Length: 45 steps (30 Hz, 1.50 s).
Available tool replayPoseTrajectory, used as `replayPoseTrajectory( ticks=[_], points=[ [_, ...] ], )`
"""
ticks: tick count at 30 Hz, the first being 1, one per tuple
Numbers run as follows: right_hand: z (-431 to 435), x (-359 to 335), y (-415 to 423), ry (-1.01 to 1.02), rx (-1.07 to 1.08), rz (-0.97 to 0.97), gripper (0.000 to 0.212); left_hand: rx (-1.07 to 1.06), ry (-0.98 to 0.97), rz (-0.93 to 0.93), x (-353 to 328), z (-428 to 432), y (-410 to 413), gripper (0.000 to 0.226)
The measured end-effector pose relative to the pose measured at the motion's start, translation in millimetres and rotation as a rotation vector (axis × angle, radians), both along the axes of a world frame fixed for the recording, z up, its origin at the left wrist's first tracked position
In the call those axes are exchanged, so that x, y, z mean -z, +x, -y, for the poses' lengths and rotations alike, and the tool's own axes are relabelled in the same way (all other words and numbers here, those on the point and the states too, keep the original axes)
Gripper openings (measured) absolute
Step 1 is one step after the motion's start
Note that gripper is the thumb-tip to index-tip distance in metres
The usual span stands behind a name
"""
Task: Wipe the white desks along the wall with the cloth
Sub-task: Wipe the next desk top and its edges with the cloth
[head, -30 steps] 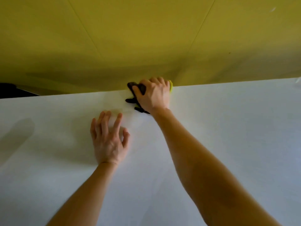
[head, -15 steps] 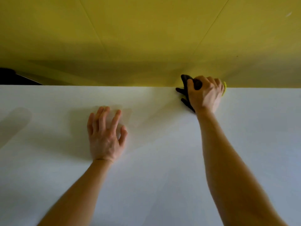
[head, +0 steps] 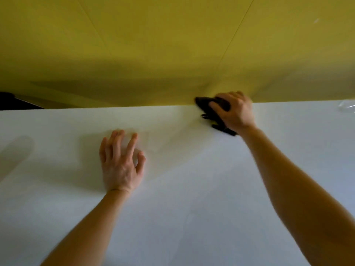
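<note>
While the left hand (head: 121,167) stays planted flat on the white desk (head: 192,217), fingers spread and holding nothing, the right hand (head: 238,114) has carried the cloth (head: 205,106) rightward along the desk's back edge, hard against the yellow wall (head: 172,45). Right fingers curl over the cloth, pressing it down. Judgement: back strip partly wiped; right end and near surface remain.

My left hand (head: 121,166) lies palm down on the desk (head: 192,217), fingers straight and spread, thumb slightly bent, forearm running up from the lower left. My right arm reaches out nearly straight from the lower right. My right hand (head: 237,112) is blurred, knuckles up, fingers curled over the cloth (head: 206,106).
</note>
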State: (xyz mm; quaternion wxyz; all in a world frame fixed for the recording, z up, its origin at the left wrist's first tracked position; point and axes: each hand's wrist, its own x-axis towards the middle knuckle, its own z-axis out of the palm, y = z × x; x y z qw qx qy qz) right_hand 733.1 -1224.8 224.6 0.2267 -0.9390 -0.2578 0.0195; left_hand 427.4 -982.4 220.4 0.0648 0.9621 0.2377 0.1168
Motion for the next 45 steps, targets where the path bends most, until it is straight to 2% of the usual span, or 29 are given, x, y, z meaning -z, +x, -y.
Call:
replayPoseTrajectory(
  ticks=[2,4,5,6,8,10,13,15,21,23,25,26,28,30,32,34,36,39,42,45],
  points=[
    [29,-8,10,-0.047,0.161,-0.002,0.044,0.006,0.005,0.009,2,-1,-1,0.050],
    [-1,-9,-5,-0.127,0.352,-0.019,0.043,0.017,0.014,0.012,3,-3,-2,0.051],
    [-32,-11,-19,-0.146,0.362,-0.028,0.044,0.025,0.020,0.007,3,-3,-2,0.052],
    [-69,-13,-37,-0.149,0.293,-0.034,0.045,0.033,0.032,-0.004,1,-2,-2,0.054],
    [-140,-18,-76,-0.170,0.019,-0.054,0.044,0.040,0.064,-0.032,1,1,-2,0.055],
    [-179,-22,-99,-0.193,-0.191,-0.098,0.041,0.037,0.090,-0.055,0,5,-4,0.053],
    [-157,-16,-73,-0.112,-0.402,-0.165,0.041,-0.011,0.110,-0.075,-7,18,-1,0.048],
    [-97,-9,-34,-0.036,-0.421,-0.148,0.043,-0.032,0.105,-0.087,-14,42,13,0.048],
    [137,-17,88,-0.073,-0.017,-0.061,0.051,0.094,-0.050,-0.038,-10,165,90,0.053],
    [158,-15,95,-0.101,0.169,-0.033,0.050,0.066,-0.080,-0.023,-1,179,95,0.054],
    [130,-8,77,-0.158,0.329,-0.040,0.047,0.052,-0.068,-0.025,4,180,92,0.055],
    [101,-8,64,-0.179,0.332,-0.050,0.050,0.054,-0.061,-0.031,5,179,92,0.056],
    [29,-8,27,-0.155,0.192,-0.056,0.049,0.047,-0.059,-0.042,5,179,92,0.056],
    [-39,-10,-17,-0.121,0.008,-0.086,0.040,0.028,-0.045,-0.054,8,179,92,0.054],
    [-75,-15,-30,-0.089,-0.145,-0.135,0.035,0.007,-0.041,-0.056,10,179,91,0.051],
    [-66,-9,-17,-0.069,-0.300,-0.181,0.037,0.005,-0.043,-0.044,10,180,92,0.052],
    [-20,-2,14,-0.026,-0.343,-0.183,0.040,0.025,-0.034,-0.050,11,179,91,0.054],
    [85,-5,71,-0.035,-0.221,-0.143,0.044,0.025,-0.039,-0.054,10,180,91,0.056],
    [175,-16,110,-0.048,0.069,-0.086,0.049,0.025,-0.042,-0.038,9,181,92,0.056],
    [155,-11,95,-0.180,0.326,-0.073,0.050,0.029,-0.027,-0.050,10,180,92,0.056]
  ],
)
